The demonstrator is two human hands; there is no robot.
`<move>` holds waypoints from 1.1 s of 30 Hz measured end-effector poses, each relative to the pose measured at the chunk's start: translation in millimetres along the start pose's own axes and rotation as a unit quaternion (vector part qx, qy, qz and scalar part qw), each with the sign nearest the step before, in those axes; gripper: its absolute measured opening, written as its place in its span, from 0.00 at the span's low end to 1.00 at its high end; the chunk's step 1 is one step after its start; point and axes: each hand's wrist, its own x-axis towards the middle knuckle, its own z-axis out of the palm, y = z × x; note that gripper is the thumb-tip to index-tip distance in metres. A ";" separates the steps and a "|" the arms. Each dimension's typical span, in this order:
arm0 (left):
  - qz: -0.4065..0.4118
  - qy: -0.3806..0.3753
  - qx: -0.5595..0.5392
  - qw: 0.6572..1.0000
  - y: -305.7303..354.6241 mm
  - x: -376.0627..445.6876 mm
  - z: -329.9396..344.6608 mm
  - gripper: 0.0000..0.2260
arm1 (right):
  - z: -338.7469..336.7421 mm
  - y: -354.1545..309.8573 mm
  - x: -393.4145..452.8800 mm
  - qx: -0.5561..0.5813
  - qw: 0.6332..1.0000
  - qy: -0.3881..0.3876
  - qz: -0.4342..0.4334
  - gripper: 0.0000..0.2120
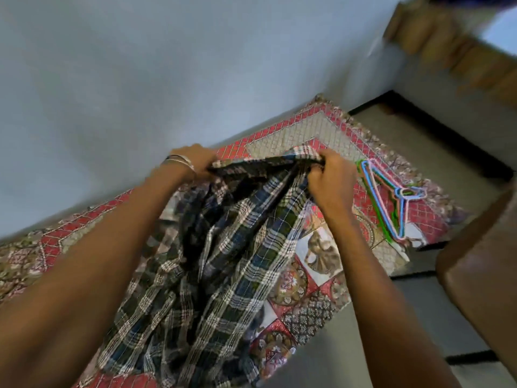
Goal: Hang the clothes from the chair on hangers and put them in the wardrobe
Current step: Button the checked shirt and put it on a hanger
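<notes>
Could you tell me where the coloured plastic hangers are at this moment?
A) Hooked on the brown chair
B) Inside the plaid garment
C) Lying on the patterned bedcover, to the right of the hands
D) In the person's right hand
C: the hangers lie in a stack on the patterned bedcover, beside the right hand, which, like the left hand, grips the plaid garment.

Soft, even daylight, no hard shadows. Motion blur smears the top right corner and the bare forearms. Wide-angle lens bends the edges.

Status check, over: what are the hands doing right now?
Left hand, right hand grip plaid shirt's top edge. Shirt hangs over patterned bedspread. Hangers lie unused, right. Nothing blocking.
</notes>
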 end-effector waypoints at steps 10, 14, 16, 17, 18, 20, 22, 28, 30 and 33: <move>-0.089 0.376 -0.384 0.839 74.4 -106.1 -168.1 0.10 | -164.7 -26.1 -6.6 0.065 0.989 0.131 -0.002 0.21; -0.017 0.307 -0.464 0.831 122.4 -134.4 -216.5 0.09 | -221.0 -33.3 6.3 0.000 0.997 0.066 -0.031 0.13; 0.021 0.187 -0.274 0.943 138.4 -163.0 -241.9 0.09 | -262.4 -30.2 4.3 -0.068 0.995 -0.006 -0.072 0.13; 0.002 0.159 -0.201 0.967 137.1 -170.4 -253.4 0.09 | -271.2 -31.4 9.6 -0.077 0.993 0.003 -0.084 0.13; -0.008 0.179 -0.142 0.973 153.4 -192.6 -263.6 0.10 | -297.3 -24.1 -5.5 -0.074 0.992 0.051 -0.094 0.13; -0.050 0.302 -0.073 0.949 164.3 -202.8 -270.9 0.12 | -316.7 -22.3 -23.5 -0.011 0.982 0.156 -0.103 0.18; -0.080 0.408 -0.087 0.905 180.2 -206.7 -267.6 0.12 | -318.1 -26.8 -34.2 0.035 0.974 0.203 -0.092 0.19; -0.043 0.324 -0.175 0.929 208.7 -221.0 -228.1 0.09 | -330.5 -23.1 -65.1 0.028 0.987 0.155 -0.043 0.19; -0.006 0.460 -0.201 0.865 213.1 -225.6 -221.8 0.12 | -342.5 -17.2 -73.6 0.035 0.973 0.220 -0.058 0.24; -0.068 0.413 -0.229 0.879 213.5 -228.1 -209.8 0.14 | -348.9 -6.6 -69.6 0.020 0.982 0.177 -0.057 0.25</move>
